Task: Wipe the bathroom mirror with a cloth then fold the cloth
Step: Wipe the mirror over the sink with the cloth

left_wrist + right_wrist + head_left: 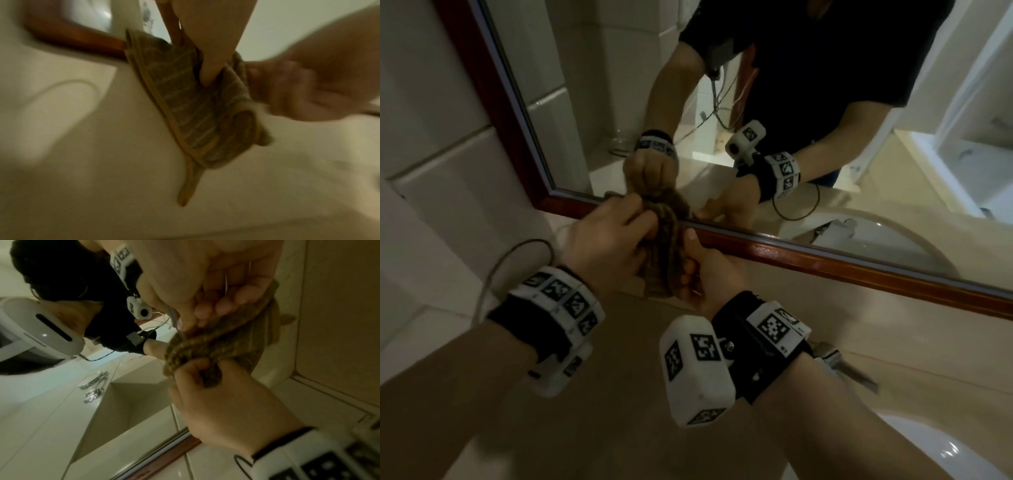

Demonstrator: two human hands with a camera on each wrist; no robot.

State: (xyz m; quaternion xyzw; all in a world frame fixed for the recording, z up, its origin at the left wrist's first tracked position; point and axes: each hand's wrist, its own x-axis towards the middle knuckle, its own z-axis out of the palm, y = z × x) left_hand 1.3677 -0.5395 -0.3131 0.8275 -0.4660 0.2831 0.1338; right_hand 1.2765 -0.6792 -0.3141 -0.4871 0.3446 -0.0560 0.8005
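Both hands' fingers (640, 219) clutching bunched cloth (664, 253) below mirror (756, 102); stripes only in left-wrist view.

Mirror frame (825, 255) close ahead; seemingly bare counter (599, 394) beneath.

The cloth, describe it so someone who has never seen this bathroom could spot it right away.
Find the mirror's red-brown wooden frame and follow its bottom edge toward the left corner. Just in front of it, above the pale counter, the left hand and right hand hold the cloth bunched between them. It is the only fabric there: brownish-olive with thin pale stripes and a tan border.
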